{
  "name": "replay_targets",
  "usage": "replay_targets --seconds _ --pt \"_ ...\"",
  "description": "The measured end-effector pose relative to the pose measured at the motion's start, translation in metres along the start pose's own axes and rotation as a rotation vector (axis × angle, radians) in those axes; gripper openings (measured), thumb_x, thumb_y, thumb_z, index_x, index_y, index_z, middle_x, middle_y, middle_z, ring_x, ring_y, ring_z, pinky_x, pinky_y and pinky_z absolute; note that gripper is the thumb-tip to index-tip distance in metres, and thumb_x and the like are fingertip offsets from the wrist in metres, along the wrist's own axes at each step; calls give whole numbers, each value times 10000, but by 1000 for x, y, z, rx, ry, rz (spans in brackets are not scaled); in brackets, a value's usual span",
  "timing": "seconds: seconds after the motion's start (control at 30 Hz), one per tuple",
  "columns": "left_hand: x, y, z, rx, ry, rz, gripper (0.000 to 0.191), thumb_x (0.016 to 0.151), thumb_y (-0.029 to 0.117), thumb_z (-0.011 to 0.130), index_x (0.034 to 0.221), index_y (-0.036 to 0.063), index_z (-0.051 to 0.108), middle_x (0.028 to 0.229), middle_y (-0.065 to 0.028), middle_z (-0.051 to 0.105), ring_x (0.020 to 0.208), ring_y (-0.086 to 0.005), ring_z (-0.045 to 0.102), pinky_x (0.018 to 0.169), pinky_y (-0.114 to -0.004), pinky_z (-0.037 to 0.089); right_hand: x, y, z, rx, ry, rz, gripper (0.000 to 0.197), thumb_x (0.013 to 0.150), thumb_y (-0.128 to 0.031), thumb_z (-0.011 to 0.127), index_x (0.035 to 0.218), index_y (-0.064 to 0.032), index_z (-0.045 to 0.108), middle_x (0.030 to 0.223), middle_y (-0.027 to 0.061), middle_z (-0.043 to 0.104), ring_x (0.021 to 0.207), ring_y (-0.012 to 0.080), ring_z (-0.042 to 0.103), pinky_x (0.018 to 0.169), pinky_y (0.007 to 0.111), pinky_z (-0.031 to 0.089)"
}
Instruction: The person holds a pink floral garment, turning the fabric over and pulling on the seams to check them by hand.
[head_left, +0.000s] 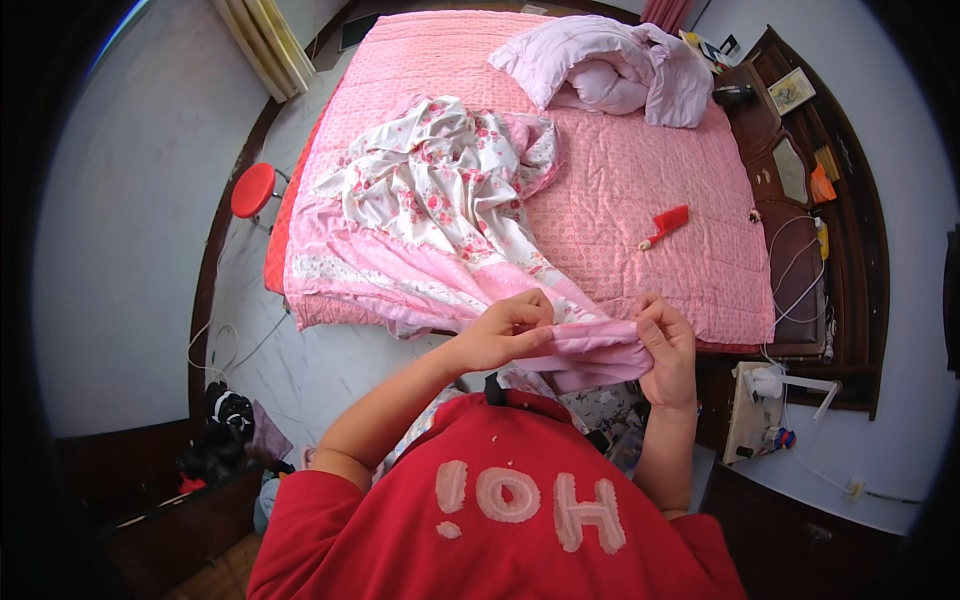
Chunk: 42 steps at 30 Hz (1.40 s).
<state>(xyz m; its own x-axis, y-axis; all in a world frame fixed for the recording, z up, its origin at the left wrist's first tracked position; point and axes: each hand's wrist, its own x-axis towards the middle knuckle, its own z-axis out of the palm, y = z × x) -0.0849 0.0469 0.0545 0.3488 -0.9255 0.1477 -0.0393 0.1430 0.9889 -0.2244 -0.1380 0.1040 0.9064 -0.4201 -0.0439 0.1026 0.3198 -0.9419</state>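
Note:
A white and pink floral duvet cover (442, 180) lies rumpled over the near left part of the bed, and its near end is drawn up before my chest. My left hand (517, 330) pinches the pink edge of that end between thumb and fingers. At the corner of the same edge, my right hand (666, 349) grips the cloth. The strip between the two hands is pulled fairly straight, with loose folds hanging below it. Under the cover spreads a pink quilted bedspread (600, 180).
A bundled pale lilac quilt (607, 71) sits at the far right of the bed. A red brush (666, 223) lies on the bedspread. Left of the bed stands a red round stool (253, 190). The dark wooden headboard (795, 300) has cables along it, beside a small bedside table (739, 427).

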Motion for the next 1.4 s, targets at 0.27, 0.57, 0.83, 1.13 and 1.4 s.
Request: replay_targets --seconds 0.27,0.57,0.83,1.13,1.4 --pt "1 32 -8 -16 -14 -103 189 864 130 517 763 -24 561 687 -19 460 626 -92 457 564 -240 372 2 -11 -21 -215 -89 -62 155 811 -102 587 703 -18 513 902 21 481 722 66 404 650 178 308" --pt "10 90 -21 93 -21 -227 183 874 115 493 770 -22 554 648 -5 467 517 -66 466 471 -205 369 6 18 39 -257 -333 98 123 847 -120 543 841 2 551 806 20 563 691 52 499 650 198 419" --pt "1 69 -9 -247 129 -538 170 788 175 629 765 9 603 609 -8 552 494 -34 466 412 -173 342 9 7 50 -220 -280 27 167 869 -122 508 765 -3 561 596 -32 494 502 24 410 446 173 320" --pt "-6 57 2 -323 279 -361 97 693 17 519 750 -19 589 617 16 537 566 -42 485 494 -186 386 1 2 52 -186 -183 -4 179 867 -127 514 733 -13 553 560 -48 446 498 16 374 432 182 287" --pt "6 64 27 -252 369 -386 89 759 11 512 763 -51 576 610 -45 565 520 -72 532 490 -199 449 -2 -1 46 -252 -188 21 186 866 -137 519 732 -13 555 571 -51 440 520 10 365 447 182 283"
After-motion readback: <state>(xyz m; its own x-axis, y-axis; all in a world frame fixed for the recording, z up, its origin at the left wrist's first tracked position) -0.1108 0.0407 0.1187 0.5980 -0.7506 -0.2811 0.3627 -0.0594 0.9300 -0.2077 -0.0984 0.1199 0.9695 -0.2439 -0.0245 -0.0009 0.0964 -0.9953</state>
